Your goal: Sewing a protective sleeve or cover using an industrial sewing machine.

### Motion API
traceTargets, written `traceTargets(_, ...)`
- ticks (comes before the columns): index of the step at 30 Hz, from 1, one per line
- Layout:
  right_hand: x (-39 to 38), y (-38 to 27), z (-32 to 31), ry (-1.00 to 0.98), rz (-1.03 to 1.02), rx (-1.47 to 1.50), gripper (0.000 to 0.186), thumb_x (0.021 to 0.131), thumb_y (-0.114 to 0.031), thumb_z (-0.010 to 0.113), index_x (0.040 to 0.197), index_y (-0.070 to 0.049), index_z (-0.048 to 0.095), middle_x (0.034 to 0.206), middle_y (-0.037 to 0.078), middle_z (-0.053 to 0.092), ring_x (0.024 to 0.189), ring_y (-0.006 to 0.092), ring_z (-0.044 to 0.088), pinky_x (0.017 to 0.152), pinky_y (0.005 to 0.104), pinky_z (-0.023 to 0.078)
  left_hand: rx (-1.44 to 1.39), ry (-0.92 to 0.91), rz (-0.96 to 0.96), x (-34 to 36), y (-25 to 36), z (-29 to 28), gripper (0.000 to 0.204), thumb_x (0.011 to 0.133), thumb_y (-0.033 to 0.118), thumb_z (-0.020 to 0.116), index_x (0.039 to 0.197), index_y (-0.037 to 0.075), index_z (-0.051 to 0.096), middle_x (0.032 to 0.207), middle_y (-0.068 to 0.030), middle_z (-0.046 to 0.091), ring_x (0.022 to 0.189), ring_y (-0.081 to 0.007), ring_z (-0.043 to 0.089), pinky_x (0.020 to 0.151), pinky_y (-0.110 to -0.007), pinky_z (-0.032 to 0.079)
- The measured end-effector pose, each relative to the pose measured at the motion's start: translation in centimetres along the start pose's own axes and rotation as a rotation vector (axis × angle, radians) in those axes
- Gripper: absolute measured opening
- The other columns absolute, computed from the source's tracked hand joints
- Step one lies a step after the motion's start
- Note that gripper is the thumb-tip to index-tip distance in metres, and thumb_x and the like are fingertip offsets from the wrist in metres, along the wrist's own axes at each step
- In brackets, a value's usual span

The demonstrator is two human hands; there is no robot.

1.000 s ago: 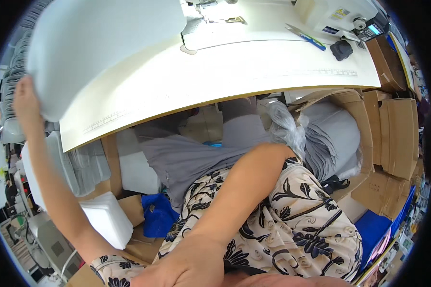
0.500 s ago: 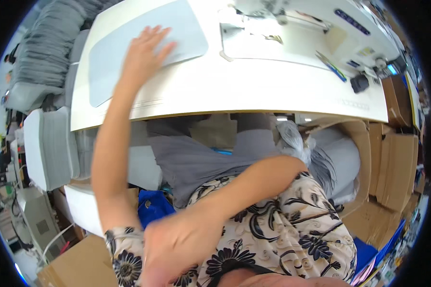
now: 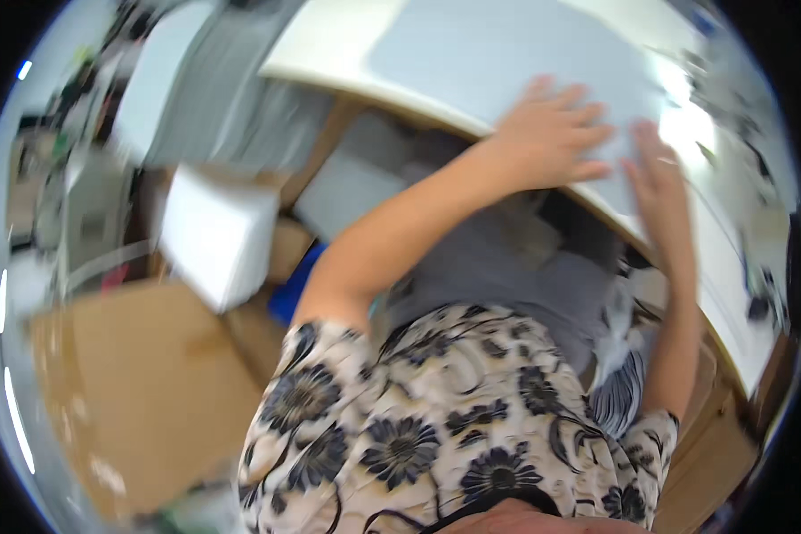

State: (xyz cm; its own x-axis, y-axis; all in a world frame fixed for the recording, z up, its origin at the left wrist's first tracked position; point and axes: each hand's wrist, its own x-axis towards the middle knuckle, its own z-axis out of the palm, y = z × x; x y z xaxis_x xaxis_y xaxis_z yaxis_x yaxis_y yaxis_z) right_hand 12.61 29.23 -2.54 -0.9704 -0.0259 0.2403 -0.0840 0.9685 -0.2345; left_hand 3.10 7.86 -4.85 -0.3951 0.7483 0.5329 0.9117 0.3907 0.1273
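Observation:
A pale grey sheet (image 3: 498, 53) lies flat on the white sewing table (image 3: 316, 44), its far end next to the blurred sewing machine (image 3: 761, 142). My left hand (image 3: 556, 133) rests on the sheet near the table's front edge, palm down with fingers spread. Just right of it, my right hand (image 3: 659, 178) touches the sheet with its fingers stretched out, slightly blurred by motion. Motion blur hides the finer detail around the machine and the fingertips.
Stacked grey pieces (image 3: 214, 98) stand at the upper left, above a white stack (image 3: 214, 236). A large cardboard box (image 3: 142, 392) is at my lower left, near a blue cloth (image 3: 294, 289). Grey fabric (image 3: 498, 262) and crumpled plastic lie under the table.
The view has turned, shifting the table rightward in the picture. My right hand has risen from near my body onto the sheet, and my left hand has moved with the sheet toward the machine.

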Motion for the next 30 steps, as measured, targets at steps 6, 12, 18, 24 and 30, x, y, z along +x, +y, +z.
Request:
traceTargets(6, 0.4, 0.6, 0.6, 0.006, -0.122, -0.076, 0.042, 0.105, -0.029, 0.046, 0.144, -0.012, 0.052, 0.151, 0.010, 0.046, 0.144, 0.0271, 0.037, 0.119, 0.0417, 0.027, -0.247, 0.278, 0.082, -8.0, 1.9, -3.6, 0.022, 0.089, 0.022, 0.070, 0.108, 0.012, 0.070, 0.119, -0.0069, 0.067, 0.117, -0.0227, 0.061, 0.104, -0.047, 0.044)
traceTargets(12, -0.3, 1.2, 0.6, 0.040, -0.029, -0.036, 0.041, 0.105, -0.023, 0.047, 0.143, -0.008, 0.052, 0.151, 0.012, 0.046, 0.144, 0.0269, 0.038, 0.118, 0.0393, 0.029, -0.227, 0.277, -0.793, -27.0, -0.5, -5.8, 0.016, 0.091, 0.013, 0.064, 0.102, 0.005, 0.072, 0.107, -0.0128, 0.071, 0.103, -0.0300, 0.066, 0.092, -0.039, 0.051)
traceTargets(18, -1.1, 2.8, -0.1, 0.027, -0.016, -0.028, 0.041, 0.105, -0.021, 0.046, 0.144, -0.007, 0.051, 0.151, 0.012, 0.047, 0.144, 0.0263, 0.038, 0.117, 0.0390, 0.030, 0.424, 0.269, -0.946, -36.0, -3.6, -16.3, 0.014, 0.089, 0.015, 0.067, 0.099, 0.005, 0.070, 0.098, -0.0132, 0.068, 0.094, -0.0329, 0.061, 0.084, -0.044, 0.048)
traceTargets(24, -0.6, 3.2, 0.5, 0.041, -0.044, 0.003, 0.041, 0.106, -0.021, 0.046, 0.144, -0.007, 0.050, 0.151, 0.012, 0.047, 0.143, 0.0260, 0.038, 0.117, 0.0387, 0.029, 0.526, -0.278, -1.320, -45.3, -6.9, -24.7, 0.069, 0.078, 0.035, 0.081, 0.140, 0.020, 0.055, 0.147, -0.0170, 0.050, 0.137, -0.0412, 0.043, 0.109, -0.041, 0.042)
traceTargets(30, 0.1, 4.3, 1.3, 0.034, -0.072, 0.021, 0.043, 0.106, -0.029, 0.044, 0.146, -0.014, 0.049, 0.153, 0.009, 0.044, 0.146, 0.0246, 0.034, 0.119, 0.0398, 0.028, 0.179, -0.215, -1.484, -45.0, -7.7, -27.4, 0.052, 0.085, 0.040, 0.075, 0.129, 0.015, 0.066, 0.132, -0.0173, 0.062, 0.122, -0.0322, 0.060, 0.103, -0.038, 0.046)
